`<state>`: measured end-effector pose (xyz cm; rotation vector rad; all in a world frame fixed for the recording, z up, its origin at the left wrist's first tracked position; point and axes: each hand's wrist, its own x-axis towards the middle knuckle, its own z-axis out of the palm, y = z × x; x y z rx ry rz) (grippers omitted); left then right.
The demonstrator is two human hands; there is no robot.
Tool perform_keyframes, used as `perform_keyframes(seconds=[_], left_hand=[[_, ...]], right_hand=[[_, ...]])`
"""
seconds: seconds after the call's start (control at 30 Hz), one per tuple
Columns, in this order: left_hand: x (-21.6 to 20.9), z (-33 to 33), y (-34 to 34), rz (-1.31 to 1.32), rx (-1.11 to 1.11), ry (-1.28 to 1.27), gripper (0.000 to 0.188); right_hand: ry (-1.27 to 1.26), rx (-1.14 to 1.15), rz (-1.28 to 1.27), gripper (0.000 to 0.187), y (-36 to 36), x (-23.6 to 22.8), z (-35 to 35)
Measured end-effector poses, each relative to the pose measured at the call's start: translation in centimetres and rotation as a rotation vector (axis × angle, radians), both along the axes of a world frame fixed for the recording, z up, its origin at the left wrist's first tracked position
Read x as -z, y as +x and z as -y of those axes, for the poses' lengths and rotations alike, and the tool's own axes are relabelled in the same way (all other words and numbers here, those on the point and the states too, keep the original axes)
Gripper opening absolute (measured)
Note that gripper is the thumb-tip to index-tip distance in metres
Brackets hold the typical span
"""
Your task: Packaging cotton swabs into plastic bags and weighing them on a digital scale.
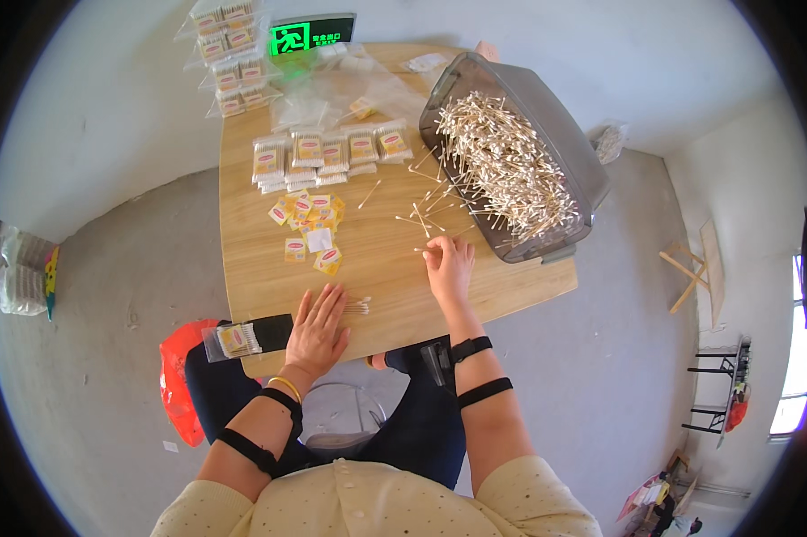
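Observation:
My left hand [318, 329] lies flat at the table's near edge, fingers stretched out and open. A few cotton swabs [359, 306] stick out from under its fingertips on the right; the rest of them are hidden. In front of the bin, my right hand [450, 268] is closed in a pinch on a cotton swab [419, 250], whose white tip shows left of the fingers. Loose swabs [426, 215] are scattered just beyond it. To the left of my left hand, a clear bag of swabs with a yellow card [236, 340] rests by a black pad [275, 333].
A grey plastic bin [591, 183] heaped with cotton swabs [502, 166] stands tilted at the right. Yellow-and-white cards [305, 212] lie mid-table, with packed swab bags [332, 154] behind them. Clear empty bags [318, 107] and stacked packs [233, 67] are farther back.

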<state>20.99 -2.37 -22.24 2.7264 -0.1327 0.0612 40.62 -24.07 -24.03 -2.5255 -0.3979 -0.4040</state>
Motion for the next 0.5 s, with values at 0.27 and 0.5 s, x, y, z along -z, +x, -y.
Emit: perform_keyframes(seconds=[0.27,0.5], left_hand=[[0.5,-0.2,-0.1,-0.026,-0.006,0.017,0.067],[0.6,0.0,-0.1,-0.014,-0.004,0.035,0.067]], right_hand=[[0.056,-0.130,-0.079,0.016,1.5,0.2,-2.7],[-0.109,-0.077,-0.091,0.012,4.7,-0.5,-3.0]])
